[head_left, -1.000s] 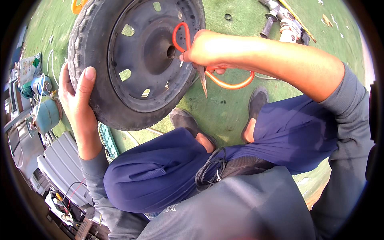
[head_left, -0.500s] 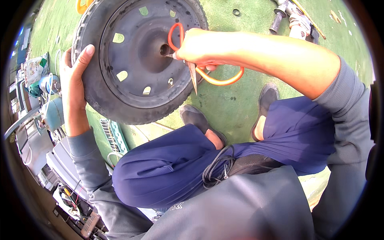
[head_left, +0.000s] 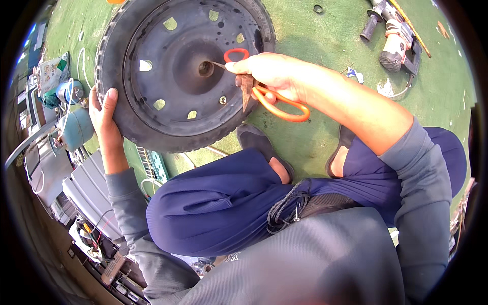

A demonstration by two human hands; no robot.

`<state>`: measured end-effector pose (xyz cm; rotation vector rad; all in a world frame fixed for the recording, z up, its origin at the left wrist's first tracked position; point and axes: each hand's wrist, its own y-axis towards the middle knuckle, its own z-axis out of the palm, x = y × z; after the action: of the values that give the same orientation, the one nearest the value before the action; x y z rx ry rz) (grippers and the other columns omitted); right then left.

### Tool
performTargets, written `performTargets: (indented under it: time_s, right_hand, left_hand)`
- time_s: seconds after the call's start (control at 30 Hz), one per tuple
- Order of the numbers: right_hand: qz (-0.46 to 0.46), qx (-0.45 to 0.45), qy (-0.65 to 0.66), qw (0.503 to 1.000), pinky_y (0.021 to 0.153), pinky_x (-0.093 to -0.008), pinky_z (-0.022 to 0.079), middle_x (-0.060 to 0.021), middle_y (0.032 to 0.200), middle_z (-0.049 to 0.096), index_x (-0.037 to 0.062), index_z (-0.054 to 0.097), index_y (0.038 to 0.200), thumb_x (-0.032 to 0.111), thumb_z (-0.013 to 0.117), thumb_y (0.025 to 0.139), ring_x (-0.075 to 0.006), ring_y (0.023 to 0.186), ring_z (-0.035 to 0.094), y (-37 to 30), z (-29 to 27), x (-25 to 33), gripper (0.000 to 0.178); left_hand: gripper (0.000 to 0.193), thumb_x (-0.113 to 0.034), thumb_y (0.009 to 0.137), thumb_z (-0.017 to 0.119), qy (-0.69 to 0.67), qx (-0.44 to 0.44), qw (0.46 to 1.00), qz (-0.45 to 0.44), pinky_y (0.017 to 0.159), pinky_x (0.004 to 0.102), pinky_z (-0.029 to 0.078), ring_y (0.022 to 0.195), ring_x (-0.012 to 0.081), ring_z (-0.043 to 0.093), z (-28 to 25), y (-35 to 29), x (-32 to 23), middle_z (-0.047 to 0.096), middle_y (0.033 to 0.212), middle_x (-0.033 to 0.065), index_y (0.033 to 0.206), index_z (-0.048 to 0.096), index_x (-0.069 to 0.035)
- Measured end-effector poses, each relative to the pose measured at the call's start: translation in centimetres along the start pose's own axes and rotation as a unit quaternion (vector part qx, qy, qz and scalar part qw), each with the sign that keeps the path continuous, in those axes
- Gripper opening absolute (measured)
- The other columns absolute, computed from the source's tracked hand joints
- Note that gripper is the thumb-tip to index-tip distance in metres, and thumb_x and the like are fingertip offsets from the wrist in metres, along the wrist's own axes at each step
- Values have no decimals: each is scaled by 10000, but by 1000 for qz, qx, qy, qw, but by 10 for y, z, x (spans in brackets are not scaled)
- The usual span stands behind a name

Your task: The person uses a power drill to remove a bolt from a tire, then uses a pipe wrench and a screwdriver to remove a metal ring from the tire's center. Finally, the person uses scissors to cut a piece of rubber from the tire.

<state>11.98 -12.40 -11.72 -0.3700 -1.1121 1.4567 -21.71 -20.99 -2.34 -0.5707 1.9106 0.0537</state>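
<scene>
A black wheel with a tyre (head_left: 152, 133) stands tilted before me, its dark disc pierced by several slots around a central hub hole (head_left: 205, 69). My left hand (head_left: 108, 113) grips the tyre at its left edge, thumb on the sidewall and fingers behind it. My right hand (head_left: 267, 76) is closed around orange-handled scissors (head_left: 291, 115) with rusty blades. The blades are spread: one points down over the tyre, while a thin tip reaches left from my thumb to the edge of the hub hole. Whether that tip touches the rim of the hole, I cannot tell.
On the green floor (head_left: 305, 46) at far right lies a power tool (head_left: 396, 48) with a side handle. A small black ring (head_left: 318, 8) is nearby. A blue-green tank (head_left: 76, 131), a grey case (head_left: 89, 185) and a green tool tray (head_left: 158, 165) are at left.
The wheel's disc has turned, so its slots sit in different places. My right hand and the scissors have shifted slightly right, drawing the tip back from inside the hub hole to its edge.
</scene>
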Motion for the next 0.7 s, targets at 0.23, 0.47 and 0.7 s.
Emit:
performTargets:
  time_s: [0.23,0.47,0.7]
  right_hand:
    - [-239,-282,-386,845,571,-398,482,-53,634,586,-22,700,854,494,612,1010,-163,595,603,17,-56,21,547]
    - [-123,-339,-527,770,802,-517,555,-235,852,732,2,754,967,400,632,989,-410,858,725,28,-114,-6,417]
    - [-97,-239,-686,680,793,-542,550,-239,850,721,18,761,955,313,704,940,-442,855,709,-8,-180,-38,301]
  left_hand:
    - [536,-338,999,692,-84,15,996,-28,975,335,537,1074,212,672,-42,15,60,667,1265,140,1356,557,38]
    - [577,-316,985,716,-121,-10,992,-32,990,333,520,1130,214,646,-61,-6,98,640,1314,135,1408,523,25]
    - [658,-328,946,753,-98,-27,995,5,1030,339,483,1161,218,620,-60,-17,87,630,1317,133,1440,497,22]
